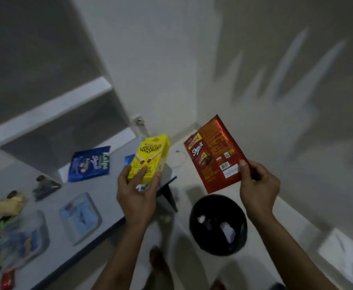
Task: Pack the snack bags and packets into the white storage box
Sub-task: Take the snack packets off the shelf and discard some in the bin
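A yellow snack box [150,159] is gripped by curled fingers of the left hand [137,192]. A red snack packet [214,154] is pinched at its corner by the right hand [258,186], above a black bin [217,225].

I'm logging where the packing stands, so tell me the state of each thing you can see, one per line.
Yellow snack box: upright in the left hand, top flap open.
Red snack bag: lifted, flat, pinched at its edge by the right hand.
Blue snack bag: lying flat on the table.
Black bin: on the floor, open, white scraps inside.
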Available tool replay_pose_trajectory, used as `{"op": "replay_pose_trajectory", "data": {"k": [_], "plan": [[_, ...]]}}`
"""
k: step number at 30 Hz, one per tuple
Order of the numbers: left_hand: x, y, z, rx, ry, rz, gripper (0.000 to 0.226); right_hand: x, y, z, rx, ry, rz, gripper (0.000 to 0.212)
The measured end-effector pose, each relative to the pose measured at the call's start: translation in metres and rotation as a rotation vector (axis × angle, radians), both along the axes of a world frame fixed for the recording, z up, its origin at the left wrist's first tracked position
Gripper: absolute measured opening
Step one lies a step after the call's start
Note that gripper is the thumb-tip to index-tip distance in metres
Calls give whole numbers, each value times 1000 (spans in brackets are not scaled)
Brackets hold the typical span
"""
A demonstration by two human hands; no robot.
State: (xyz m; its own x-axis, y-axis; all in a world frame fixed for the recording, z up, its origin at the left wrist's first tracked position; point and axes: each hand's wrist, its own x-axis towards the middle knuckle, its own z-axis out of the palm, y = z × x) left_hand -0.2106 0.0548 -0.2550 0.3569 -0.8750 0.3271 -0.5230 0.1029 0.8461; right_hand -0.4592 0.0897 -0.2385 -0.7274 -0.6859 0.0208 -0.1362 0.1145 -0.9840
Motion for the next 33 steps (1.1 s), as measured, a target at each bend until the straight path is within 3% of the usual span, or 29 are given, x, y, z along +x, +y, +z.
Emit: {"op": "replay_pose_trajectory", "data": {"k": [4, 9, 17, 25, 29, 33], "plan": [[-59, 21, -40, 154, -41, -153, 34, -47, 50, -43, 116, 18, -120, 18], [-109, 30, -99, 263, -47, -318, 30, -74, 85, -106, 269, 197, -203, 21], [-141, 26, -244, 413, -221, -452, 22, -69, 77, -241, 527, 131, -255, 23], [-155, 22, -379, 624, -213, -478, 27, -56, 53, -383, 737, 42, -229, 25], [-160, 22, -380, 692, -225, -494, 56, -54, 53, -385, 702, 6, -221, 40], [-162, 17, -335, 641, -266, -504, 57, -58, 52, -335, 623, -3, -201, 44]]}}
